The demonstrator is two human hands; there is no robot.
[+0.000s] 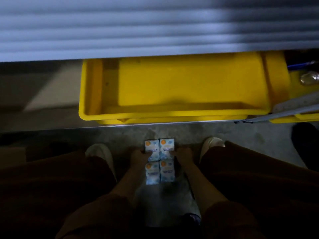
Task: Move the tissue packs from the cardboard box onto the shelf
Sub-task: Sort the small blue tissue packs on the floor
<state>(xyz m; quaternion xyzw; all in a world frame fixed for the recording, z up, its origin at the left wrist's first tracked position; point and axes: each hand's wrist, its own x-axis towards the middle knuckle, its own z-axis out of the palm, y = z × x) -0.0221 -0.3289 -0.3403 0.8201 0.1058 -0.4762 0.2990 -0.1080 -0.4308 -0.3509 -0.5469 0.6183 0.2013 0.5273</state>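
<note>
A dim, downward view shows a person crouched on a concrete floor, knees wide, both forearms reaching down between them. The left hand and right hand each press against opposite sides of a block of tissue packs, gripping it between them. Four blue-and-white pack faces show, arranged two by two, with the long axis of the block running away from the body toward the shelf. The near pair is darker and may sit lower; whether they belong to the same held block cannot be told. Beneath them a grey shape is too dark to identify as the cardboard box.

Straight ahead of the hands, past a strip of bare floor, a low shelf edge crosses the view. A large yellow tub sits on it directly in line with the packs, and looks likely to obstruct a straight forward placement. The shelf left of the tub appears open. Pale shoes flank the packs. A blurred grey slatted surface overhangs above.
</note>
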